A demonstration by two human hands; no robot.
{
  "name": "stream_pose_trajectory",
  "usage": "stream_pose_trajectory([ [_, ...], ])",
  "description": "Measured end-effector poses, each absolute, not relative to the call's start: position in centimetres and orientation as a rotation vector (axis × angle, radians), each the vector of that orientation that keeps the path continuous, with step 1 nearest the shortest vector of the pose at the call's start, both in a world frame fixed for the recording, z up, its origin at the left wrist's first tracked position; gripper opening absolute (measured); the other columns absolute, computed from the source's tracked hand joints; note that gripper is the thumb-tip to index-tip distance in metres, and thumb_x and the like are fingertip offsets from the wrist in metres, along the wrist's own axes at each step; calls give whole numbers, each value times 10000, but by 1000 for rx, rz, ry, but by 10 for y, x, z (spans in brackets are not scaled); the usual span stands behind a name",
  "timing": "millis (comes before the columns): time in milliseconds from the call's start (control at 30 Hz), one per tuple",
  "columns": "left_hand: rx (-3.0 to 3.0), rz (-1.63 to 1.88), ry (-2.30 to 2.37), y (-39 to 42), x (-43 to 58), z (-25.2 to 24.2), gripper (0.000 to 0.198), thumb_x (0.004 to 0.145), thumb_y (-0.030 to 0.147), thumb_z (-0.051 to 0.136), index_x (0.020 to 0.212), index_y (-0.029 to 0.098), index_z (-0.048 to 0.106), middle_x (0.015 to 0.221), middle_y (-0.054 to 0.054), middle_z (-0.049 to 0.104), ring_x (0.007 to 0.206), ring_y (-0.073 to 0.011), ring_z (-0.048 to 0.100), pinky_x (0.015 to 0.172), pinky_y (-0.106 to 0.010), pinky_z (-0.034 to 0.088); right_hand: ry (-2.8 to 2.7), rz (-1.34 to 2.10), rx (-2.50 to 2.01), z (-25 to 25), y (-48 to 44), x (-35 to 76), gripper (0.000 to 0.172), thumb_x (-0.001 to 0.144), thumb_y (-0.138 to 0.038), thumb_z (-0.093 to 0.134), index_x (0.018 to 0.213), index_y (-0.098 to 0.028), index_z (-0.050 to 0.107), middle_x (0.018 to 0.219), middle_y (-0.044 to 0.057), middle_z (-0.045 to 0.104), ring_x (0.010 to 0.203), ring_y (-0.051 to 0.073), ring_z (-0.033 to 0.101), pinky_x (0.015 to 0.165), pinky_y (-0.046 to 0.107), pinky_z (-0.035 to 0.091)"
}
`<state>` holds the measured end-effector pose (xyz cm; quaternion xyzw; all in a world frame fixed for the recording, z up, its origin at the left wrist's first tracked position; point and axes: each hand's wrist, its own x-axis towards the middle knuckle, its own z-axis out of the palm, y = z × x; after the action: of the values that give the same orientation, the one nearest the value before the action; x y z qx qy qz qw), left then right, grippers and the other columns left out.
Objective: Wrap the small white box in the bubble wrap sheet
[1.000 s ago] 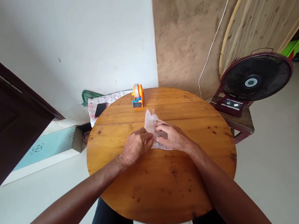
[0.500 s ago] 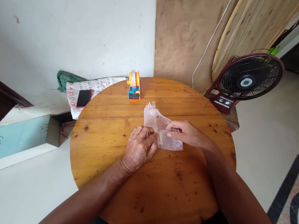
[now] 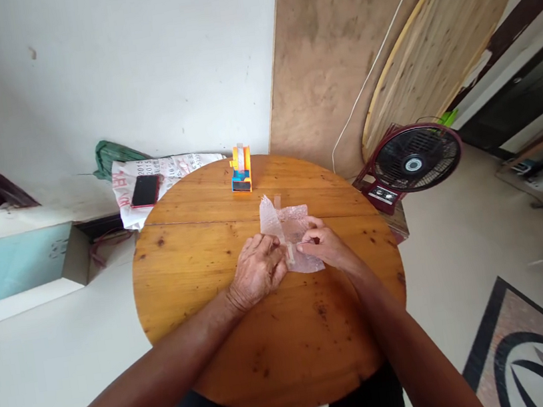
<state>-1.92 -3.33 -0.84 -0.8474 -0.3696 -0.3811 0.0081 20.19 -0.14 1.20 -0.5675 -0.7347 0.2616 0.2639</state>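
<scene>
A piece of clear bubble wrap (image 3: pixel 296 217) lies on the round wooden table, with a strip of clear tape at its far edge and another near its middle. At its left edge my left hand (image 3: pixel 260 264) is closed, the curled fingers gripping the wrap. My right hand (image 3: pixel 326 245) pinches the wrap's right side between thumb and fingers. Whether anything lies inside the wrap cannot be made out.
An orange and blue tape dispenser (image 3: pixel 241 169) stands at the far side of the table (image 3: pixel 200 274). Behind it on the left, a phone (image 3: pixel 145 190) rests on a printed white sack (image 3: pixel 126 217). A dark red fan (image 3: pixel 411 160) stands beyond the table's right edge.
My right hand has moved slightly left, and the wrap's far right part now spreads up higher and flatter. My left hand keeps its hold. The whole view has shifted a little.
</scene>
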Motion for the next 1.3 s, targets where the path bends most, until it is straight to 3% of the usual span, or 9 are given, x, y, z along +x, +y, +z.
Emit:
stream_pose_trajectory([
  [67,-2659,-1184,-1160,-33,-20,-7,229,883,229,511,992,176,705,1017,-101,620,909,-225,511,776,-366,413,-1978,599,-1588,10,-4,202,135,703,-302,708,639,-190,668,1372,114,481,1293,314,440,996,443,391],
  [167,-2672,-1186,-1149,-33,-20,-7,239,891,264,502,993,176,700,1019,-104,616,920,-229,513,776,-369,404,-1944,562,-1650,9,-9,201,140,691,-311,699,630,-198,643,1120,108,623,1312,322,415,977,443,401],
  [267,-2664,-1197,-1122,-33,-20,-7,246,897,271,492,983,173,702,1005,-103,618,913,-228,514,774,-368,403,-1885,667,-1716,9,-12,198,185,684,-367,676,633,-195,628,738,21,609,921,234,602,776,321,463],
  [367,-2660,-1199,-1103,-33,-21,-7,245,897,271,493,979,174,703,1003,-102,621,909,-228,514,774,-365,404,-1827,718,-1764,8,-14,190,238,704,-419,639,654,-188,617,574,-43,503,584,128,497,558,234,386],
  [500,-2649,-1184,-1110,-33,-20,-9,244,905,278,493,969,174,704,1021,-106,621,933,-237,511,786,-369,401,-1756,664,-1794,3,-16,183,220,702,-392,627,642,-189,567,580,-50,496,548,103,442,510,216,331],
  [867,-2652,-1202,-1071,-30,-21,-12,251,912,280,497,993,178,712,1010,-107,612,922,-234,506,769,-360,396,-1622,594,-1783,-8,-11,177,181,656,-310,618,800,-225,550,698,-23,576,655,147,515,612,261,427],
  [1133,-2654,-1175,-1070,-29,-20,-11,261,918,288,485,979,187,719,1019,-99,618,928,-236,507,779,-366,400,-1544,677,-1719,3,-17,167,274,686,-333,601,934,-218,588,779,-33,614,711,140,569,662,264,465],
  [1300,-2673,-1163,-1084,-29,-20,-11,271,923,290,477,996,186,716,1023,-101,618,930,-243,509,784,-371,401,-1375,867,-1595,9,-21,157,409,661,-310,622,1054,-209,568,801,-24,625,668,129,580,610,254,471],
])
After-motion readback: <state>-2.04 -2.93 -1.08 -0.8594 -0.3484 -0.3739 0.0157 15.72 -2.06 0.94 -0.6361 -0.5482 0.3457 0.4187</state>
